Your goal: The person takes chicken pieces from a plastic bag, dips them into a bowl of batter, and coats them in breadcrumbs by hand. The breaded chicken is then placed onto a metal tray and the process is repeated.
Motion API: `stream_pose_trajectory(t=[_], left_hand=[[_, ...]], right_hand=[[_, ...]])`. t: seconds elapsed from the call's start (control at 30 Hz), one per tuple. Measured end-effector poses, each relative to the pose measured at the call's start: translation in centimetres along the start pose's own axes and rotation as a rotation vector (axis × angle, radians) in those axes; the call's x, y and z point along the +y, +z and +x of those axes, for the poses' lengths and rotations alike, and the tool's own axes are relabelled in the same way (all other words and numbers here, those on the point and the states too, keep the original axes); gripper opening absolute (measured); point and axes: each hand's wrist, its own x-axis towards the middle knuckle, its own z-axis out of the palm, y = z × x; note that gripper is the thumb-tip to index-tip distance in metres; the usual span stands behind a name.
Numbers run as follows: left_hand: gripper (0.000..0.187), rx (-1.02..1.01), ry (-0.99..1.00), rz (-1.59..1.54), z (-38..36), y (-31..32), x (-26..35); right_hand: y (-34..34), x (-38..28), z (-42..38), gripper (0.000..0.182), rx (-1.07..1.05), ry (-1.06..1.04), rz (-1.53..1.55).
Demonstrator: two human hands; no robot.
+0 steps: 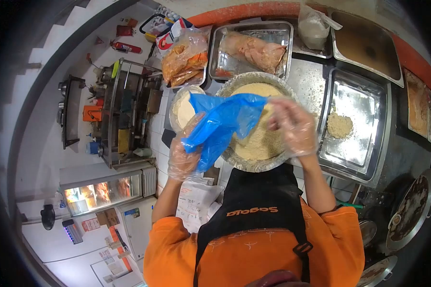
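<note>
Both hands wear clear plastic gloves. My left hand is closed on the lower left part of a blue plastic bag. The bag stretches up and right to my right hand, whose fingertips pinch its upper right corner. Beneath the bag and my right hand is a large round metal bowl of pale yellow flour-like powder. A smaller bowl of pale powder stands just left of it, partly behind the bag.
Behind the large bowl, a metal tray holds raw meat, beside bagged orange-coloured food. A tray with a crumbly clump lies right. A white powder bag stands at the back; a large pan is far right.
</note>
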Motion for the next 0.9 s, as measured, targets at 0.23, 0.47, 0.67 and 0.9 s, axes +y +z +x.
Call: stream_pose_trajectory(t=[0.23,0.47,0.67,0.9], left_hand=[[0.048,0.089,0.533,0.542,-0.9,1.2,-2.8],[0.050,0.027,0.810,0.654,-2.9,3.7,-3.9],[0.053,0.155,0.734,0.589,-3.2,2.9,-5.0],[0.053,0.331,0.196,0.033,-3.7,2.9,-11.6]], right_hand=[[-3.3,4.8,0.2,0.021,0.101,0.087,0.028],[-0.4,6.5,1.0,0.031,-0.061,-0.006,0.122],[-1.1,5.4,1.1,0.030,0.098,-0.033,0.084],[-2.3,6.6,0.0,0.023,0.226,0.059,0.112]])
